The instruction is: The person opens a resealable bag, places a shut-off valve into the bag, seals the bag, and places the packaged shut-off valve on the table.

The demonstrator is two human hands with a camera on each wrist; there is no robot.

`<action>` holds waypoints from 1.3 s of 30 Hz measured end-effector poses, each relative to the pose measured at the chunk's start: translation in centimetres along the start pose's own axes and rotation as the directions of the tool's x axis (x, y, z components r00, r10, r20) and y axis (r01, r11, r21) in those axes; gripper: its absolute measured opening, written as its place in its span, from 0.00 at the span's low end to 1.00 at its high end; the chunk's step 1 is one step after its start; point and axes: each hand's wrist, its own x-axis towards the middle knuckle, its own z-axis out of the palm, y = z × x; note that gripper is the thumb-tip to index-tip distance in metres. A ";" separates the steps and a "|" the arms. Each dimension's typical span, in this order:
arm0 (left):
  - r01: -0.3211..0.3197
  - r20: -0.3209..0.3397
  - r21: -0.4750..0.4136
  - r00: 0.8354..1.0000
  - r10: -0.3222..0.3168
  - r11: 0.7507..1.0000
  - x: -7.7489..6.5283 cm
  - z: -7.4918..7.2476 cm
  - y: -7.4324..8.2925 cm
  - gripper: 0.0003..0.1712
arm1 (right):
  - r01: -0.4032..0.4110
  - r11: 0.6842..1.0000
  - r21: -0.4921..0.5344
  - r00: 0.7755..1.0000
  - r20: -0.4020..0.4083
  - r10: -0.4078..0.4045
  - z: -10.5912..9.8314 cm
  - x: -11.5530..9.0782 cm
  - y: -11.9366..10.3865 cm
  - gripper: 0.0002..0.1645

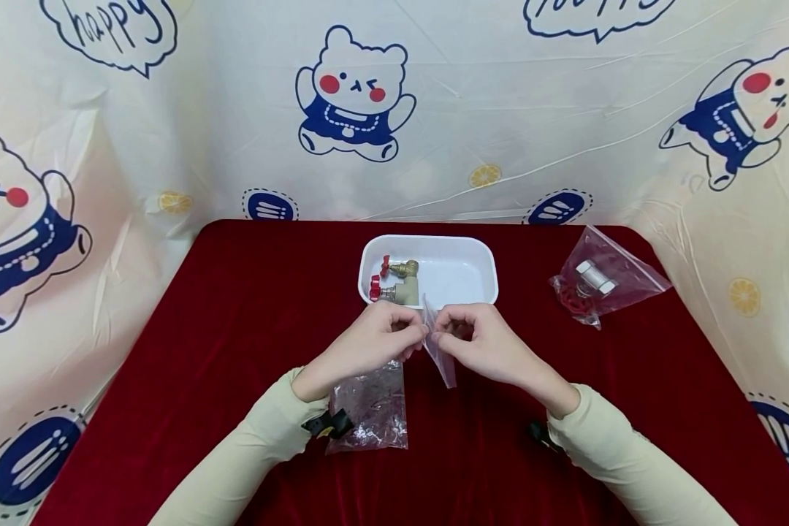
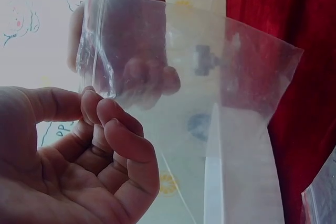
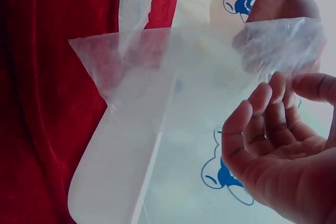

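Between my two hands, in front of the tray, stands a clear zip-lock bag (image 1: 443, 365). My left hand (image 1: 383, 334) pinches its zip edge between thumb and fingers. From the other side, my right hand (image 1: 483, 343) pinches the same edge. In the left wrist view, the bag (image 2: 194, 30) looks flat and see-through, with nothing visible inside. A white tray (image 1: 456, 274) is just beyond the hands. At its left end lie a brass valve (image 1: 404, 269) with a red handle and a grey-green valve (image 1: 406, 290), also red-handled.
Another clear bag (image 1: 378, 413) lies flat on the dark red cloth (image 1: 237, 307), partly under my left wrist. To the right sits a zip-lock bag (image 1: 631, 274) holding a white-ended valve (image 1: 595, 277) with a red handwheel. A printed curtain (image 1: 460, 109) surrounds the table.
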 end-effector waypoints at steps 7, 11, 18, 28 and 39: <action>-0.023 -0.026 0.042 0.999 0.024 0.999 0.2 0.2 0.0 0.18 | 0.048 0.999 0.004 0.997 -0.052 -0.048 0.2 0.1 -0.1 0.10; -0.026 -0.069 0.057 0.997 0.030 0.998 0.2 0.2 -0.1 0.17 | 0.048 0.999 0.020 0.996 -0.081 -0.046 0.3 0.1 0.2 0.08; -0.037 -0.094 0.068 0.995 0.044 0.997 0.2 0.2 -0.2 0.15 | 0.036 0.999 0.001 0.992 -0.120 -0.035 0.3 0.1 0.1 0.06; -0.011 -0.136 0.069 0.991 0.021 0.998 0.3 0.2 -0.1 0.16 | 0.017 1.000 -0.005 0.991 -0.132 -0.018 0.3 0.1 0.1 0.05; 0.033 -0.168 0.087 0.986 -0.018 0.996 -0.2 -0.3 -0.2 0.18 | -0.017 1.000 -0.024 0.988 -0.151 0.013 -0.1 -0.3 0.8 0.05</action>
